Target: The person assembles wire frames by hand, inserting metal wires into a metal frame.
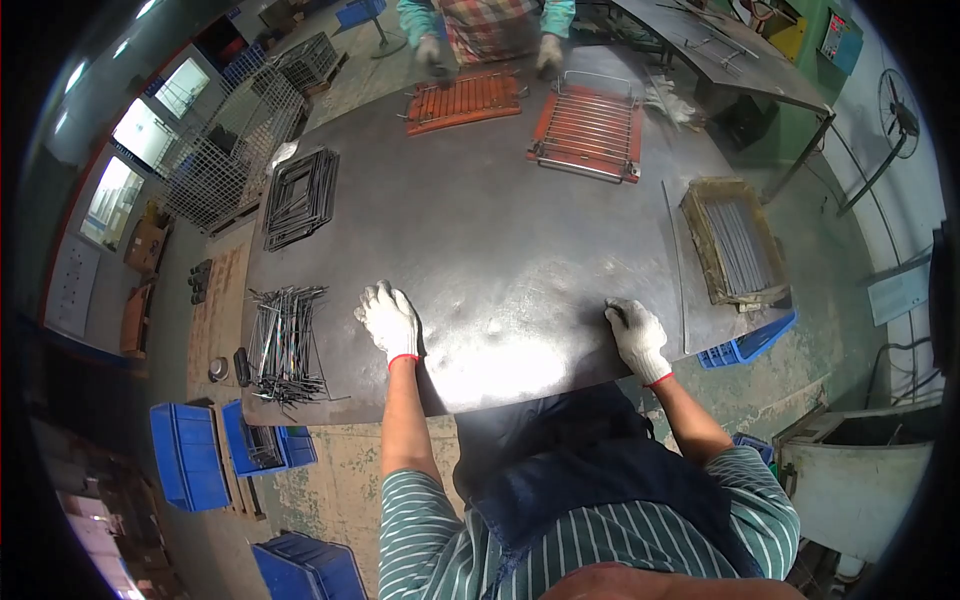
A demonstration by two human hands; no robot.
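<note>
Left hand [390,322] in white knit glove, fingers spread, flat on the dark steel tabletop [500,230] near its near edge, holding nothing; right hand [636,335] gloved likewise, fingers loosely curled on the sheet, possibly pinching something small, cannot tell. Nearest work: loose bundle of thin grey wire rods [285,345] at the near-left corner, left of the left hand, long axes running near-to-far. Beyond, stacked black wire frames [300,197]; far edge, a co-worker's gloved hands [430,50] on orange slatted jigs [463,100].
</note>
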